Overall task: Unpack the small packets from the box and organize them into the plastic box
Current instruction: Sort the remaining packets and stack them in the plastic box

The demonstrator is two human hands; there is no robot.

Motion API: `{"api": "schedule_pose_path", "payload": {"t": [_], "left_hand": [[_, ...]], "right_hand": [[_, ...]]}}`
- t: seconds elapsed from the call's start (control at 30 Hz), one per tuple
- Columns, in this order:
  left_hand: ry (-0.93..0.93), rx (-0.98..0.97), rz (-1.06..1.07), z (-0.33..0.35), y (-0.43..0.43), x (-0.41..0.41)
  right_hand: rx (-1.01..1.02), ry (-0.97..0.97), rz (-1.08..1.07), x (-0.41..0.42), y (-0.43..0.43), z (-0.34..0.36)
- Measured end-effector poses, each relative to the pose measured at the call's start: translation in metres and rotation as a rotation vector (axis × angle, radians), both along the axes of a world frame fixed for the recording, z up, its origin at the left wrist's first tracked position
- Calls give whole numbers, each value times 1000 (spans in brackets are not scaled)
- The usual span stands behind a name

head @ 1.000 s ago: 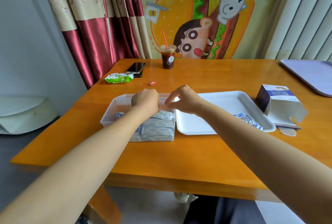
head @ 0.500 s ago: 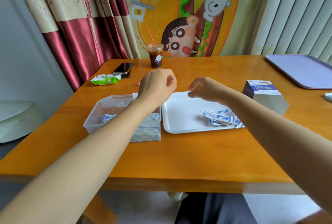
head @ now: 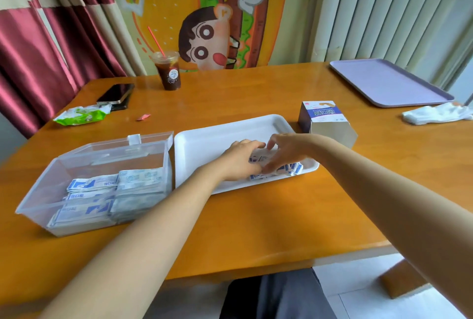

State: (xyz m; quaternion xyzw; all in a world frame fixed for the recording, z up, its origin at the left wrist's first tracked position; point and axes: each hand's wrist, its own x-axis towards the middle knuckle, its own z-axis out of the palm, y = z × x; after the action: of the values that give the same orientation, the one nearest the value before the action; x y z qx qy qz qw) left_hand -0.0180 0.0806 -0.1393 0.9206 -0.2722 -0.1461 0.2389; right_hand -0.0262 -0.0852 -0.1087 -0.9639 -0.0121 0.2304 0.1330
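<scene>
Packets (head: pixel 293 168) by near rim of tray (head: pixel 204 144)

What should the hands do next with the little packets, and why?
Probably gather the loose packets and lift them toward the plastic box: the left hand and right hand are both on that pile in the white tray.

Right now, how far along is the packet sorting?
Done: several stacks of packets sit in the plastic box. In hand: left hand and right hand are both on the loose packets on the white tray; grip unclear. Left: that pile still needs moving over. Whether the cardboard box is empty can't be seen.
</scene>
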Motion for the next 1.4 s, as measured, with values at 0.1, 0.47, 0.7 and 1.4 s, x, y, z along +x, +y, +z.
{"api": "schedule_pose_path", "payload": {"t": [0.1,0.47,0.7,1.4], "left_hand": [[-17,63,-27,-1,0,3],[0,144,-15,3,-12,6],[28,33,3,0,-11,7],[-363,-182,204,-20,16,8]], "right_hand": [[-44,27,29,5,-1,0],[-140,62,59,9,0,0],[-34,41,143,2,-1,7],[211,-501,252,13,4,-39]]}}
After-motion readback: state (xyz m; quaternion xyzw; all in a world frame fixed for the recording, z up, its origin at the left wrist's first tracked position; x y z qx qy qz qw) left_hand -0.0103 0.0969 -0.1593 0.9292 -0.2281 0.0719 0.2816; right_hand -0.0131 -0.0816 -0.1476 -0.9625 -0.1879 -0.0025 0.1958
